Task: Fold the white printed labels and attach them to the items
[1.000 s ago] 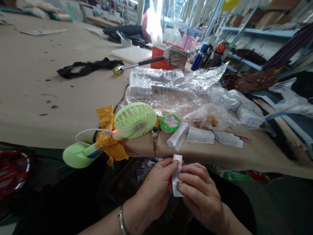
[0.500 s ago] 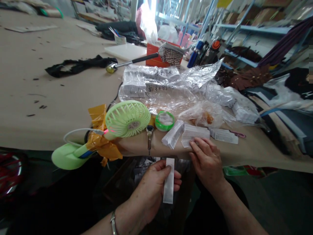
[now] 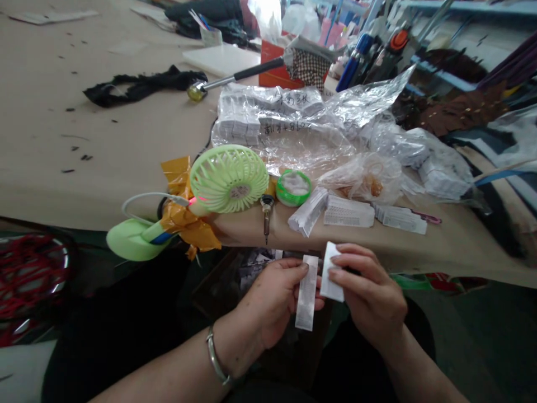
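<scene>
My left hand point(image 3: 268, 296) pinches a narrow white label strip point(image 3: 306, 294) upright, just below the table's front edge. Beside it, my right hand point(image 3: 369, 294) grips a second, shorter white label point(image 3: 329, 274) between thumb and fingers. The two labels almost touch. Right above my hands, small stacks of printed white labels point(image 3: 348, 211) lie along the table edge. A metal bangle sits on my left wrist.
A green mini fan point(image 3: 229, 179) taped with yellow tape hangs over the table edge. A green tape roll point(image 3: 293, 187), clear plastic bags of labels point(image 3: 289, 126), a hammer point(image 3: 235, 75) and black fabric point(image 3: 138, 87) lie on the tan table point(image 3: 62, 168). Red cord fills a basket point(image 3: 25, 274) at left.
My right hand left the label stack on the table edge and came down holding a second white label next to the strip in my left hand. The view shifted down slightly.
</scene>
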Demonstrator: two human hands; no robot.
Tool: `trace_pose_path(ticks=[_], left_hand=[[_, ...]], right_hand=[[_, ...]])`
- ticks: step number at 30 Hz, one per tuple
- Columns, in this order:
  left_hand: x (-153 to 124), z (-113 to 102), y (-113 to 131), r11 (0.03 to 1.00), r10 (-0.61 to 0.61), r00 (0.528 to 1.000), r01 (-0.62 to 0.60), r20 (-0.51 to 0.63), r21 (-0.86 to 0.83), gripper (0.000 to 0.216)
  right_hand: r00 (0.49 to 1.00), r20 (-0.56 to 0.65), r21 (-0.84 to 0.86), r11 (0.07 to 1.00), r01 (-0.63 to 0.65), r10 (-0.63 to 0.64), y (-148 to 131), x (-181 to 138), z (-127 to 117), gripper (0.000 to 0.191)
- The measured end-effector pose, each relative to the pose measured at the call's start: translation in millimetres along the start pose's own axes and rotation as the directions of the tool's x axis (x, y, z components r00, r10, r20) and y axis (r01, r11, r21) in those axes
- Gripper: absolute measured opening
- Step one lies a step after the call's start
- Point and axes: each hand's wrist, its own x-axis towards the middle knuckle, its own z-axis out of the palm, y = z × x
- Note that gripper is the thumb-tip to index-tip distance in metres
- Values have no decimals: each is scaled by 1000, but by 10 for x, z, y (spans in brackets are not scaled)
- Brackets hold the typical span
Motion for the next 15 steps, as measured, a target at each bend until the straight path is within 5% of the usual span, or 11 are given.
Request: trace_pose_path(ticks=[5, 15], left_hand=[[-12, -41, -4, 992, 44, 996, -33, 84, -125, 6], [-40, -58, -17, 999, 11, 995, -7, 103, -41, 14]], right_hand=[[969, 161, 70, 982, 176, -185, -126, -72, 174, 19], [946, 234, 63, 975, 214, -223, -117, -132, 185, 19]])
